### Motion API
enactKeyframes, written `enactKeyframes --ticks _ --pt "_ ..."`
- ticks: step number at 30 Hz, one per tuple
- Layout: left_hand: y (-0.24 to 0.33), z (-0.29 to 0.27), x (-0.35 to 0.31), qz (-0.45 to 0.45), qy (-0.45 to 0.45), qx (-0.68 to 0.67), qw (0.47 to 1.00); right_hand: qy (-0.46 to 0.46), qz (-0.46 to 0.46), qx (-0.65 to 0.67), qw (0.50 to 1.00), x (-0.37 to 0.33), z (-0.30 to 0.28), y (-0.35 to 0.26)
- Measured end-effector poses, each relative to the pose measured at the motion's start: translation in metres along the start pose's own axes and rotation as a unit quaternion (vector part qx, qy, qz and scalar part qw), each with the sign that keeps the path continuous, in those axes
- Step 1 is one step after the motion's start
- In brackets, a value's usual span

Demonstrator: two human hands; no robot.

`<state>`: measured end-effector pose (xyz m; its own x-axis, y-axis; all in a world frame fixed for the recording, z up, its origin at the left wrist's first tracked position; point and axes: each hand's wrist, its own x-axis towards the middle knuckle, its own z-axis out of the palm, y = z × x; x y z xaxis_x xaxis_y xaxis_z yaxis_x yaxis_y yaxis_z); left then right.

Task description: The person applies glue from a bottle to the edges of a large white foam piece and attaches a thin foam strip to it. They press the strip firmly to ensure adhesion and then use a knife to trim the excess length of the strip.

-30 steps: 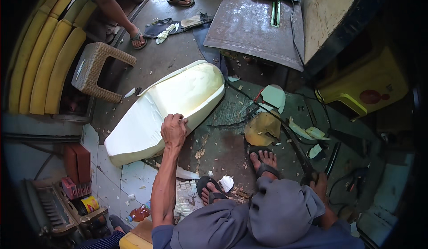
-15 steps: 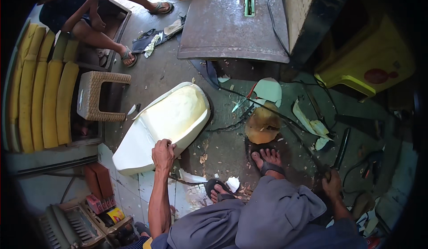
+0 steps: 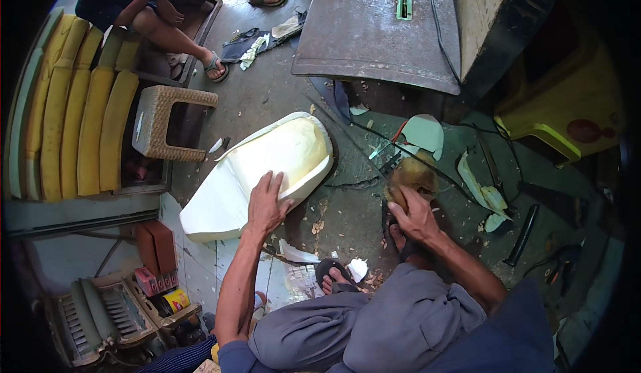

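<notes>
A white motorcycle seat foam point(image 3: 217, 203) with a pale yellow inset lies on the floor in front of me, its narrow end toward the lower left. My left hand point(image 3: 267, 205) rests on the side of the seat foam with fingers spread. To the right, my right hand point(image 3: 417, 216) has its fingers curled on the near edge of a brown, worn foam piece point(image 3: 415, 173); part of that edge is hidden by the hand. Just beyond the brown piece lies a pale greenish-white rounded piece point(image 3: 423, 135), with a thin blade-like tool point(image 3: 380, 150) beside it.
A dark cable point(image 3: 437, 169) crosses the floor near my right hand. White scraps point(image 3: 481, 189) and a black tube point(image 3: 522, 236) lie to the right. A metal-topped table point(image 3: 374, 46) stands ahead. At left are a woven stool point(image 3: 150, 123), yellow foam strips point(image 3: 93, 129) and a seated person point(image 3: 160, 19).
My right hand has come from the far right to the brown foam piece. My left hand has shifted from the seat foam's edge farther onto it, fingers spreading. The view has shifted slightly.
</notes>
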<state>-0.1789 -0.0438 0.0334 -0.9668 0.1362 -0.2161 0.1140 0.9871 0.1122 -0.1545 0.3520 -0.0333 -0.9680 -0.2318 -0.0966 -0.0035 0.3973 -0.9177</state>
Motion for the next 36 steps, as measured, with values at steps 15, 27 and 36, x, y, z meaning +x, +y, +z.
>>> enactKeyframes --ticks 15,27,36 --pt "0.012 0.018 0.010 -0.052 0.030 -0.084 0.995 0.043 -0.032 -0.167 0.985 0.009 0.036 0.008" --pt "0.027 0.001 0.077 0.002 0.071 -0.096 0.993 0.068 -0.044 -0.055 0.995 -0.009 -0.004 0.016" --pt "0.036 0.034 0.021 -0.179 0.006 -0.014 0.984 -0.124 0.197 0.120 0.965 -0.006 0.036 0.009"
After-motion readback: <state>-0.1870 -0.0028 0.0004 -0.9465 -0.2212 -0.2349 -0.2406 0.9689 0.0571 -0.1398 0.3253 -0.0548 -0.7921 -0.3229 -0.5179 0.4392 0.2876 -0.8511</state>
